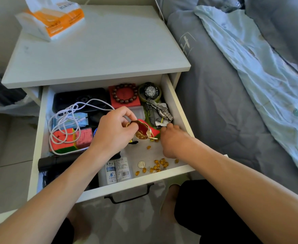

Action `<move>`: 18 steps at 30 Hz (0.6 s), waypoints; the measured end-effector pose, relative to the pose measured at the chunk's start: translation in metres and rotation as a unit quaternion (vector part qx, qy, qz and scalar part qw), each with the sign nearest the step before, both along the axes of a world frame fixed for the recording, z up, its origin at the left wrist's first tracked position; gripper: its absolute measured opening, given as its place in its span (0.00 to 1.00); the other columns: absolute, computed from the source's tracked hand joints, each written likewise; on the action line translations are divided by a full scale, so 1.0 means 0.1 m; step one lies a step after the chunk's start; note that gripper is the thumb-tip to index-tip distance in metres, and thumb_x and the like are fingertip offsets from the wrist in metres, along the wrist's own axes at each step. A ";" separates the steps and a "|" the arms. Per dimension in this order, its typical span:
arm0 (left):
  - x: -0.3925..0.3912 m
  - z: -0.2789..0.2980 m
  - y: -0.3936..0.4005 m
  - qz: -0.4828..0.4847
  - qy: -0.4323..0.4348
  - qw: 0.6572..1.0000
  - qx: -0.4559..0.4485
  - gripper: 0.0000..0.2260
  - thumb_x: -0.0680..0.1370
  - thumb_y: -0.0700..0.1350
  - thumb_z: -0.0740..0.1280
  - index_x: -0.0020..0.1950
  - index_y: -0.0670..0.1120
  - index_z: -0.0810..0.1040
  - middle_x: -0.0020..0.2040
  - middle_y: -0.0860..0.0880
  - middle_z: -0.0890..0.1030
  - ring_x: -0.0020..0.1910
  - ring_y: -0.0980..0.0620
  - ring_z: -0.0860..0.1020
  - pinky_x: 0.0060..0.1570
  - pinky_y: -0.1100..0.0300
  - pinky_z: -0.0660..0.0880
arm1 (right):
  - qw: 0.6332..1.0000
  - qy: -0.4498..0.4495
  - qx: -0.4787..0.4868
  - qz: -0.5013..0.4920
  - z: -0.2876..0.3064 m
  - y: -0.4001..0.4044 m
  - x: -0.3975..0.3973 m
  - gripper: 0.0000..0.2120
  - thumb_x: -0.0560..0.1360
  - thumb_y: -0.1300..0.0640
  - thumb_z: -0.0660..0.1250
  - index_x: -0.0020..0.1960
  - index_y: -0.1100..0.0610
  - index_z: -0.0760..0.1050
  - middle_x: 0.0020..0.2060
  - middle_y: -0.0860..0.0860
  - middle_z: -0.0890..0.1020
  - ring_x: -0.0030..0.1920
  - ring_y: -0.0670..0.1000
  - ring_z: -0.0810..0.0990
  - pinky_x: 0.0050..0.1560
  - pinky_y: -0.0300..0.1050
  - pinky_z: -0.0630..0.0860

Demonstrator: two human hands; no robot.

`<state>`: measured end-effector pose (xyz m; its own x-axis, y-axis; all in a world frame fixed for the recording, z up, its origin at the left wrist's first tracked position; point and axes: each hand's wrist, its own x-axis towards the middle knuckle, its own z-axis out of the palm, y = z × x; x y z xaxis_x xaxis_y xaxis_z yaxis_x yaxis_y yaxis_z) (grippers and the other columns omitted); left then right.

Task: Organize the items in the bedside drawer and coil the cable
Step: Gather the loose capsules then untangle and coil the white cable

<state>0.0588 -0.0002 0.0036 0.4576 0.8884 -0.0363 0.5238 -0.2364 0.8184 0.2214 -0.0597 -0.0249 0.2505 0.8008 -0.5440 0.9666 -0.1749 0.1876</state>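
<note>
The bedside drawer [178, 106] is pulled out. My left hand [114, 128] pinches the rim of a small red and gold pouch [142, 130], holding its mouth open. My right hand [171, 140] reaches down beside the pouch with fingers curled toward the drawer floor; what they hold is hidden. Several amber beads [159, 164] lie scattered near the front right corner. A loose white cable [65, 124] sprawls over the puzzle cubes [70, 140] and a black case [79, 99] at the left.
Also in the drawer: a bead bracelet on a red box [125, 95], two watches [150, 92], a black torch [56, 162], a white bottle [117, 170], a coin [141, 164]. A tissue pack [53, 18] sits on the nightstand top [95, 55]. The bed [232, 103] lies right.
</note>
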 end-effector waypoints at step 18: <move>-0.07 0.03 0.06 0.014 -0.004 1.000 0.006 0.06 0.75 0.40 0.68 0.43 0.51 0.77 0.31 0.49 0.81 0.33 0.55 0.79 0.29 0.69 0.72 | 0.969 0.120 0.013 0.217 0.16 -0.09 -0.13 0.22 0.75 0.64 0.62 0.68 0.55 0.69 0.60 0.53 0.75 0.55 0.54 0.77 0.41 0.45 0.68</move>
<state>0.0518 0.0057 0.0069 0.4327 0.9013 -0.0218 0.5230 -0.2313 0.8203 0.2081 -0.0686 -0.0092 -0.2435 0.8164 -0.5236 0.9654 0.2559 -0.0501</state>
